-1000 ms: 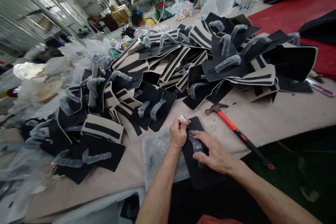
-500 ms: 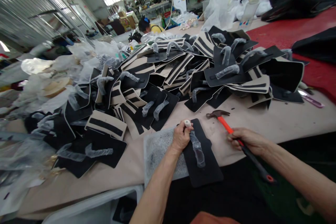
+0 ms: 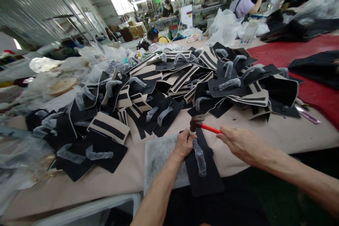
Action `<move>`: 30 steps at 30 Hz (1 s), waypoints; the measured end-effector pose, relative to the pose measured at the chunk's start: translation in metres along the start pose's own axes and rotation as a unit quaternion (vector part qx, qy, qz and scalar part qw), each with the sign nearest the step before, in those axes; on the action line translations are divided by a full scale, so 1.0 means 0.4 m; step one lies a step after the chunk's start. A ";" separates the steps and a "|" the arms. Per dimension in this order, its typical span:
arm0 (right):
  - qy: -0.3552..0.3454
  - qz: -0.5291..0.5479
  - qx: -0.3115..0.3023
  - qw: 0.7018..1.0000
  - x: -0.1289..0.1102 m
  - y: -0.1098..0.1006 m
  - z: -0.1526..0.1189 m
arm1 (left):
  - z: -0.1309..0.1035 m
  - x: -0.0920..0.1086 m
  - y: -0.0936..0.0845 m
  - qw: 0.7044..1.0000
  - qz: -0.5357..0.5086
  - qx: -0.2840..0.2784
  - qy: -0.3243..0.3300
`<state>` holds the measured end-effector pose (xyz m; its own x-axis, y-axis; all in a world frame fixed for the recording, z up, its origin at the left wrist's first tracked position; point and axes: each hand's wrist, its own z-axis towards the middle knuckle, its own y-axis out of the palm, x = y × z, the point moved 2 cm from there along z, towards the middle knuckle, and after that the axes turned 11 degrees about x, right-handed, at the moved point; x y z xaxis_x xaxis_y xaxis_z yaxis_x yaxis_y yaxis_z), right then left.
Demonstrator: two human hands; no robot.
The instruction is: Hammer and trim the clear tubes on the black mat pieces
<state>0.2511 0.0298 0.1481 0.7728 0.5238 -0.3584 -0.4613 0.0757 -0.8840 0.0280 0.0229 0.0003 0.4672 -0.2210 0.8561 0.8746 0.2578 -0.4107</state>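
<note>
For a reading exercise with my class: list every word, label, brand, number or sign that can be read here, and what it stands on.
No text can be read for certain.
Plastic bag, back left: dark letters, too blurred.
White machine, back centre: red and yellow marks, too small.
Clear container, back right: coloured marks, too blurred.
Hammer: no lettering seen.

One head-worn camera looks forward and down across the nearby worktable (image 3: 278,127).
</note>
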 end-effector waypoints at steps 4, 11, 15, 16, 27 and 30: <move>0.072 0.119 0.190 0.972 -0.029 -0.068 0.020 | 0.000 -0.012 0.004 1.000 -0.021 -0.002 -0.007; 0.017 0.005 -0.055 0.998 -0.008 0.042 -0.009 | 0.007 -0.005 0.001 1.000 0.028 0.004 0.002; 0.145 0.067 -0.076 0.984 0.084 0.112 -0.040 | 0.007 0.003 -0.002 1.000 -0.006 0.009 0.001; 0.183 0.090 -0.086 0.975 0.112 0.134 -0.054 | 0.007 0.005 -0.002 1.000 -0.013 0.008 -0.002; -0.008 0.071 0.014 0.997 0.064 0.249 -0.093 | 0.016 0.024 -0.010 0.999 -0.036 0.025 -0.022; -0.131 0.158 -0.041 0.978 -0.041 0.309 -0.080 | 0.016 0.025 -0.007 0.999 -0.014 0.031 -0.011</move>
<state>0.1955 0.0034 0.0351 0.4551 0.7098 -0.5377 -0.6140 -0.1872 -0.7668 0.0295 0.0259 0.0121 0.4389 -0.2085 0.8740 0.8773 0.3098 -0.3666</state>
